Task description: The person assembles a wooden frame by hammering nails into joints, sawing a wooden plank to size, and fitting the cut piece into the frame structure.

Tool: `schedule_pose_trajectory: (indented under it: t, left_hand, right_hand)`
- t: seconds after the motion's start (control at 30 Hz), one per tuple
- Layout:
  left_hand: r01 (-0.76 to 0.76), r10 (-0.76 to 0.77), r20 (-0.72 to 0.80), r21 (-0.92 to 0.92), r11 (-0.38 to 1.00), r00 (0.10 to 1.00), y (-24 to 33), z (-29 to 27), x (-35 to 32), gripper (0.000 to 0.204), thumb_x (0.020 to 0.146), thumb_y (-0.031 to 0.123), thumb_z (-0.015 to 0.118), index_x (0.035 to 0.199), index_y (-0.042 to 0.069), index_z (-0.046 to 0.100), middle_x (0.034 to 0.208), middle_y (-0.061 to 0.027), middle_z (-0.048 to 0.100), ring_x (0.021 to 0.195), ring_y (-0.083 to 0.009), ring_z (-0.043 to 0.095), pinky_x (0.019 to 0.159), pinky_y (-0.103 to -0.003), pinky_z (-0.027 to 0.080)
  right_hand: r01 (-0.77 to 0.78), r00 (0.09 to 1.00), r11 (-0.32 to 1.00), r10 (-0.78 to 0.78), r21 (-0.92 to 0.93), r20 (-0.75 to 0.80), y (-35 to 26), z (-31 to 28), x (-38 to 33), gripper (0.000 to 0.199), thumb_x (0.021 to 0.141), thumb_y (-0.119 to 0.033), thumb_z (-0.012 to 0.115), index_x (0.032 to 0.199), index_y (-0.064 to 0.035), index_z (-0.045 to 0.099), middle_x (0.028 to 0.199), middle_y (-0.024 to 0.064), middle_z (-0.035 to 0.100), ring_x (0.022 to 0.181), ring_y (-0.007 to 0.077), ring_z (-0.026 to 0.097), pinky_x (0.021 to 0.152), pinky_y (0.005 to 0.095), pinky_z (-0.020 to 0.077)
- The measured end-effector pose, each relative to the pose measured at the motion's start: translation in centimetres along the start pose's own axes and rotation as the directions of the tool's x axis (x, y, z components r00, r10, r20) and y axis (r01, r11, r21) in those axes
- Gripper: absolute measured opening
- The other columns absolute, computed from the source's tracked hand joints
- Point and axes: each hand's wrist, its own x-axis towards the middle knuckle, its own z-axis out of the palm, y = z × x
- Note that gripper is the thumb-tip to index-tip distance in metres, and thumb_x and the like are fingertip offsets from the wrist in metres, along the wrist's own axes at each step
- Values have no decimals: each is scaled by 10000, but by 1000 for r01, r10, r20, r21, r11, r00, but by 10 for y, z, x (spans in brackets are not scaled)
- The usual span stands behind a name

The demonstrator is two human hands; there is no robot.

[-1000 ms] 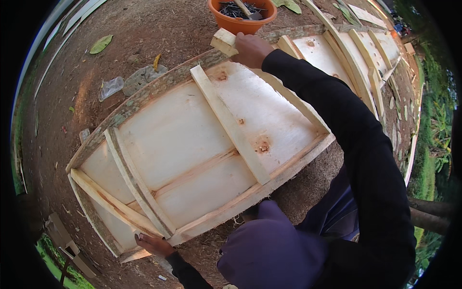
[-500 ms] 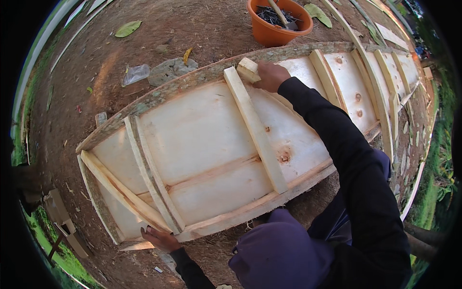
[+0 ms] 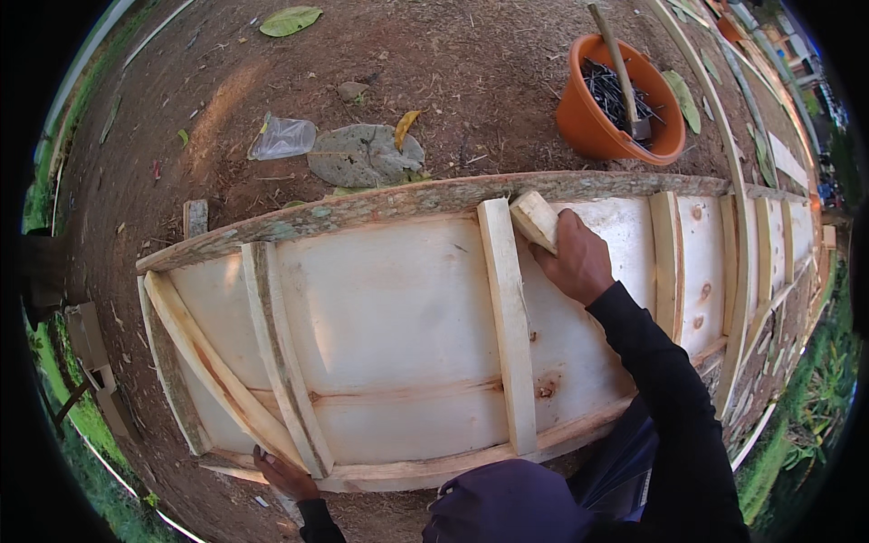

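Note:
A long boat-shaped wooden frame [image 3: 380,201] with bark-edged sides and a pale panel lies before me. My right hand [image 3: 579,260] grips a short wood block [image 3: 536,219] just right of the far end of an upright crosspiece [image 3: 509,326]. The block is tilted, close to the far bark-edged side; whether it touches the crosspiece I cannot tell. At the near left, my left hand [image 3: 286,474] is curled on the frame's near edge, beside the lower ends of a diagonal batten [image 3: 222,371] and another crosspiece [image 3: 285,357].
Beyond the frame stands an orange bucket [image 3: 579,118] holding dark nails and a hammer [image 3: 620,81]. A clear plastic cup [image 3: 282,139] and dry leaves [image 3: 367,156] lie on the soil. A long strip of wood [image 3: 738,208] crosses the frame's right part. Cardboard [image 3: 90,353] sits at left.
The view has shifted, so the frame sits lower in the picture. My right hand has drawn the block slightly nearer from the far side and turned it. My left hand stays at the near edge.

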Motion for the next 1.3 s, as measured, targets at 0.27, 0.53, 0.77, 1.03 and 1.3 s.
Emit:
schedule_pose_trajectory:
  t: [0.27,0.53,0.77,1.03,1.3]
  left_hand:
    - [36,-43,55,135,990,998,-3,-9,-2,784,1100,581,327,1495,-90,411,1432,-308,502,1312,-434,494,1131,-505,368]
    - [128,-140,57,176,976,988,-22,-12,-4,964,1025,754,302,1556,-47,361,1508,-295,437,1373,-430,454,1141,-555,348]
    - [95,-108,66,183,978,992,-48,-17,2,956,1019,765,286,1548,-23,395,1485,-307,465,1348,-447,480,1119,-576,365]
    - [58,-70,53,201,978,996,-25,-12,2,898,1045,712,279,1528,-31,423,1417,-319,518,1276,-468,531,1073,-579,398]
    - [-25,17,77,106,994,997,10,-6,6,770,1094,579,335,1487,-78,422,1398,-330,538,1258,-454,554,1055,-538,434]
  right_hand:
    - [-74,989,995,64,67,134,-2,0,6,425,867,-246,787,1044,32,520,977,253,660,901,452,674,752,498,545]
    - [-74,992,993,64,92,106,6,0,7,453,819,-239,831,1029,25,528,890,212,617,814,427,647,717,497,530]
    - [-47,994,988,32,144,102,8,1,7,447,812,-190,849,1026,30,523,898,228,634,797,442,665,684,501,545]
    - [-52,992,993,39,104,122,8,3,5,424,868,-268,794,996,11,501,912,211,631,848,423,670,723,494,557]
    - [-2,999,994,-1,111,33,9,4,6,395,837,-225,753,1084,-9,533,1007,236,678,912,436,692,796,524,565]
